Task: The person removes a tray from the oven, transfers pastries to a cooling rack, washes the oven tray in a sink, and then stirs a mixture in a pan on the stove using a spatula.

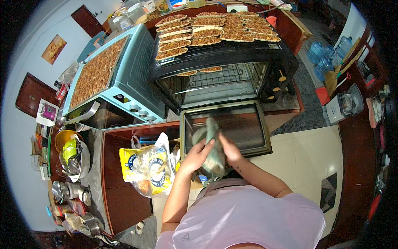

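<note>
My left hand (198,156) and my right hand (229,147) are close together in front of my body, both closed on a grey-green cloth (212,129). The cloth is bunched between them, partly smeared by motion, and its lower part hangs toward my waist. Right behind it, the glass door (244,124) of a black oven (199,64) is folded down. Inside the oven is a wire rack (219,75), with two oval nut-topped pastries (210,69) showing near the opening's upper edge. Several more such pastries (207,32) lie in rows on the oven's top.
A light blue oven (139,70) stands at the left, bearing a tray (97,70) of brown topped food. Below it, a yellow and clear plastic bag (145,166) sits by the cabinet. Bowls and pots (89,224) crowd the left counter. Blue water bottles (317,52) stand far right.
</note>
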The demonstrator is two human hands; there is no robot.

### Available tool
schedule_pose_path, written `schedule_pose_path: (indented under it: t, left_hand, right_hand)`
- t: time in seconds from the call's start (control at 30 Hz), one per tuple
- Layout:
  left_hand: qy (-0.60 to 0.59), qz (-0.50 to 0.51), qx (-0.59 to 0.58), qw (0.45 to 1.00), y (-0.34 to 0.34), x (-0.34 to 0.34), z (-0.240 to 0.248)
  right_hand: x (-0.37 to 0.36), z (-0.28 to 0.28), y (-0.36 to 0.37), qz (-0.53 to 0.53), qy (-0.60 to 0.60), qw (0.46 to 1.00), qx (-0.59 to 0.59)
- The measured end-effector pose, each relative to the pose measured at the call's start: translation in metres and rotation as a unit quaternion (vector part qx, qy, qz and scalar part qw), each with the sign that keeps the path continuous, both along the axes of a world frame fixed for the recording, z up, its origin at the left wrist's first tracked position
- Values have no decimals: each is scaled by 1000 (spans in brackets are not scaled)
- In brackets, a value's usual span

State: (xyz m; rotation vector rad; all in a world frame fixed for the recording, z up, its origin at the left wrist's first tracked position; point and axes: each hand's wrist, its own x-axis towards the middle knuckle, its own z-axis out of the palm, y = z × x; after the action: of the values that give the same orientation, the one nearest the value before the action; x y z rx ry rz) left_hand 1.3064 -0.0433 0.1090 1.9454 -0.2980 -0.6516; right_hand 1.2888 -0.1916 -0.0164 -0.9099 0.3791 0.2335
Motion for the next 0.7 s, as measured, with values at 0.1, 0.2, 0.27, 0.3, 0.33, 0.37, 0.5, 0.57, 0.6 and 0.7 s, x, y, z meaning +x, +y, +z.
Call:
schedule_pose_path:
  t: [0.1, 0.2, 0.27, 0.3, 0.33, 0.37, 0.5, 0.57, 0.6, 0.7]
  left_hand:
    - [-10, 54, -128, 990, -12, -3, -17]
    - [86, 91, -188, 974, -25, -1, -42]
    - [125, 101, -173, 972, -20, -1, -67]
    - [136, 99, -177, 970, -23, 2, -70]
    - [147, 98, -181, 967, -28, 6, -73]
    - [152, 94, -190, 965, -32, 14, -80]
    - [164, 95, -194, 962, -52, 53, -102]
    - [171, 92, -212, 958, -67, 75, -103]
    - [174, 97, -220, 955, -74, 87, -106]
    - [196, 144, -306, 920, -93, 116, -98]
  right_hand:
    - [40, -24, -45, -110, -70, 969, 211]
    - [106, -56, -108, -173, -124, 958, 193]
    - [135, -24, -99, -261, -57, 941, 207]
    - [148, -11, -99, -274, -42, 932, 235]
    - [159, 0, -101, -285, -26, 922, 263]
    - [172, 5, -105, -297, 14, 908, 295]
    - [203, 18, -114, -307, 33, 921, 238]
    - [213, -4, -137, -246, 8, 950, 190]
    - [216, -9, -144, -220, 30, 959, 178]
    - [206, -11, -145, -202, -1, 968, 149]
